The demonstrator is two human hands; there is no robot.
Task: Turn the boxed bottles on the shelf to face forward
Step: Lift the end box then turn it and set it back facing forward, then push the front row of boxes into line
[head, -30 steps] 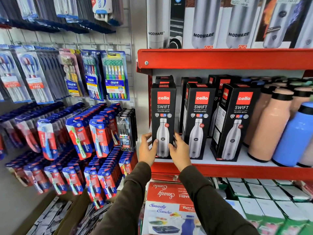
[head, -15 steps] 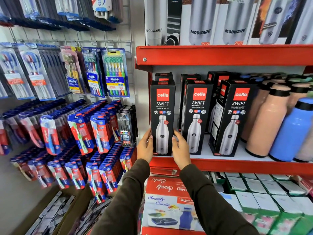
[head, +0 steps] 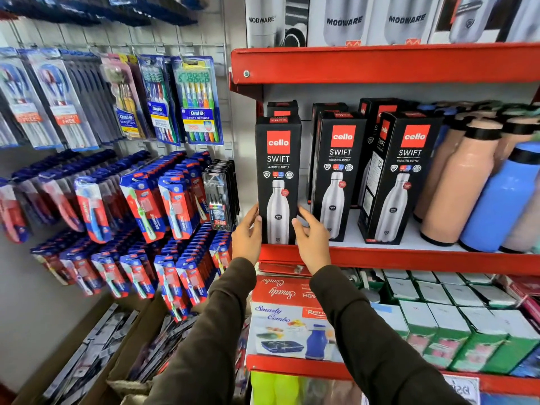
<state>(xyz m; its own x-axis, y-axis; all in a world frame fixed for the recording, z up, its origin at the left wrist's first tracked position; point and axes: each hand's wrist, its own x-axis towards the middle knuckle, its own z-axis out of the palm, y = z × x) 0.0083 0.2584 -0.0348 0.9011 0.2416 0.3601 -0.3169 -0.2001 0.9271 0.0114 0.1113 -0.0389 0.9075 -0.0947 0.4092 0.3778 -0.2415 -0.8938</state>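
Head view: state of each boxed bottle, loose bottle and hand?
Left box: upright, front facing out, held at both sides.
Middle box: upright, turned slightly.
Right box: upright, angled, side panel showing.
Peach bottle: capped, leaning.
Blue bottle: capped, leaning.
Left hand: on left box.
Right hand: on left box.

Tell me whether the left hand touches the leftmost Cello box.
Touching. The head view shows the left hand with its fingers pressed against the left edge of the leftmost Cello box.

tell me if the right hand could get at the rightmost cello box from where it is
Probably yes. The right hand is at the leftmost box; the rightmost cello box stands at the shelf front with its face unblocked, though the peach bottle crowds its right side.
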